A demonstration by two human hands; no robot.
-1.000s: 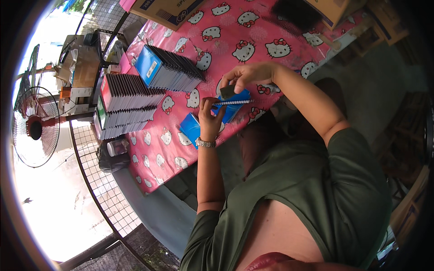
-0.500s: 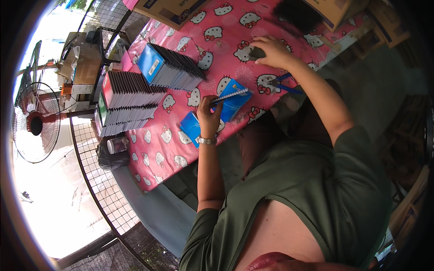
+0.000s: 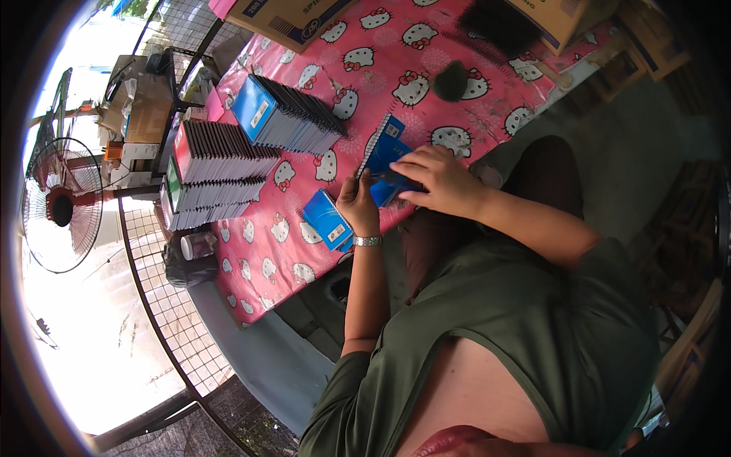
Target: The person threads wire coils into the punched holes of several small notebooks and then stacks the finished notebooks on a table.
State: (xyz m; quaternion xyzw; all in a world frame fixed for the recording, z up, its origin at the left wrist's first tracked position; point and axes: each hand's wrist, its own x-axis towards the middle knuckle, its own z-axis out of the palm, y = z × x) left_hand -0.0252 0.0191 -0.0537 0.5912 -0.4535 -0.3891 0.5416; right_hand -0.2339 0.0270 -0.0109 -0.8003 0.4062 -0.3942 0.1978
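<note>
- Blue notebook [image 3: 386, 151], right of the frame's centre line and above mid-height, lying aslant near the front edge of the pink table cover [image 3: 304, 190]; its pale spiral binding [image 3: 371, 146] runs along its left side, and a thin wire end projects beyond its upper end.
- Left hand [image 3: 356, 204], near the centre: thumb and fingers pinch the lower end of the notebook at the binding; a metal-banded watch [image 3: 368, 241] circles the wrist.
- Right hand [image 3: 443, 179], right of centre: fingers extended leftward, slightly bent, over the cover's lower right part; whether they grip anything cannot be told, since the space beneath them is dark and hidden.
- Second blue notebook [image 3: 327, 217], just left of the left hand, flat at the table's front edge.
- Blue-covered stack [image 3: 255, 110], upper left, with dark spiral bindings; the red-covered stack [image 3: 183, 152] and green-covered stack [image 3: 171, 186] adjoin it toward the lower left.
- Dark, rounded block [image 3: 450, 81], above and right of the hands, on the table cover.
- Black bristly bundle [image 3: 499, 27], upper right, beside a cardboard box [image 3: 560, 23].
- Fan [image 3: 61, 206], far left, with a round wire guard.
</note>
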